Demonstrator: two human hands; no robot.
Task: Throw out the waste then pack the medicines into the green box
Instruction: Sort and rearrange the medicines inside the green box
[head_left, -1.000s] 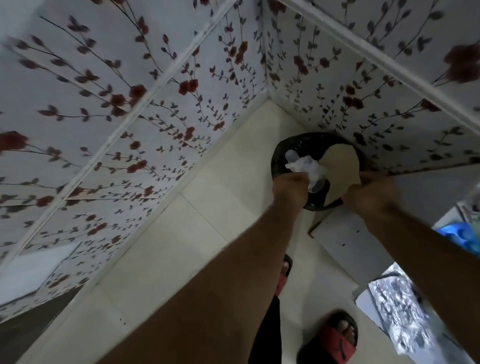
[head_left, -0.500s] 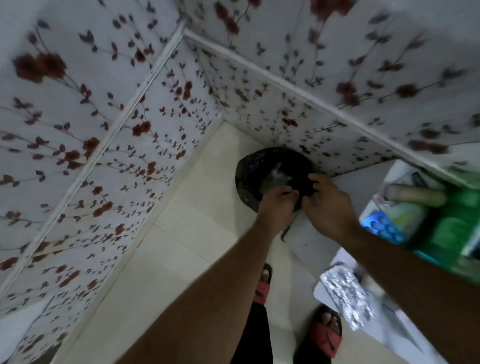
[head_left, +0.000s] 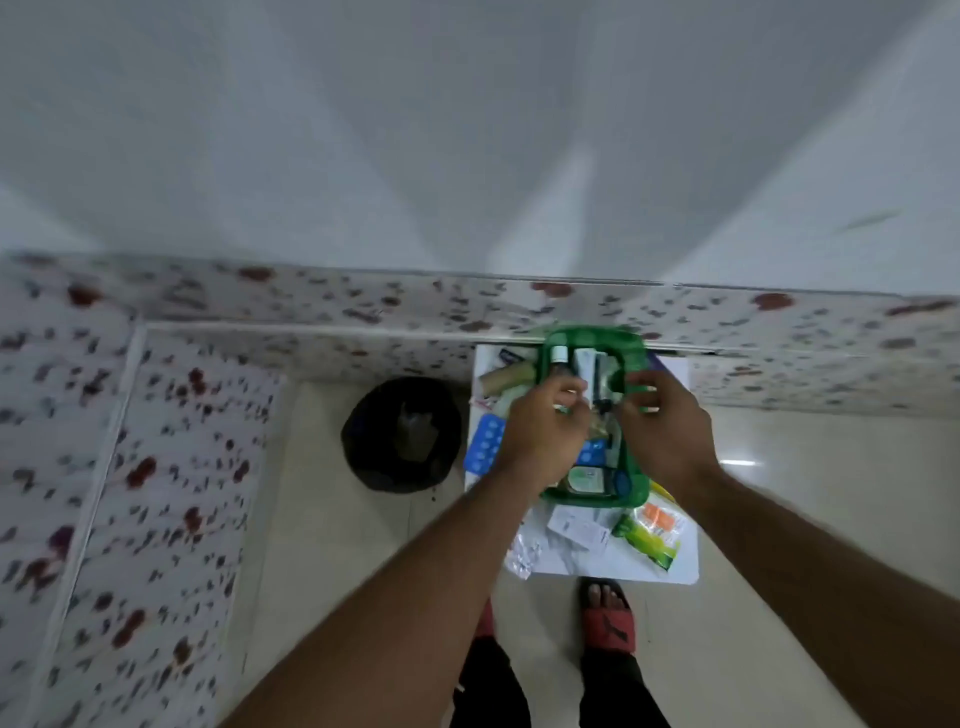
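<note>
Both hands hover over the green box (head_left: 636, 340), left hand (head_left: 540, 434) and right hand (head_left: 662, 431) apart, grips unclear; waste sits in the bin (head_left: 402, 434), packets (head_left: 649, 532) remain unpacked.

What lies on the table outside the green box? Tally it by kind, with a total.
Blue blister pack: 1
Tan roll: 1
Silver foil strip: 1
White paper slip: 1
Green-yellow sachet: 1
Total: 5 clear; blur may hide more.

Both bare forearms are extending forward and converging. The left hand (head_left: 543, 434) is curling its fingers inward, knuckles up. The right hand (head_left: 662, 431) is facing it, fingers bent; contents of either grip are indiscernible through blur.
</note>
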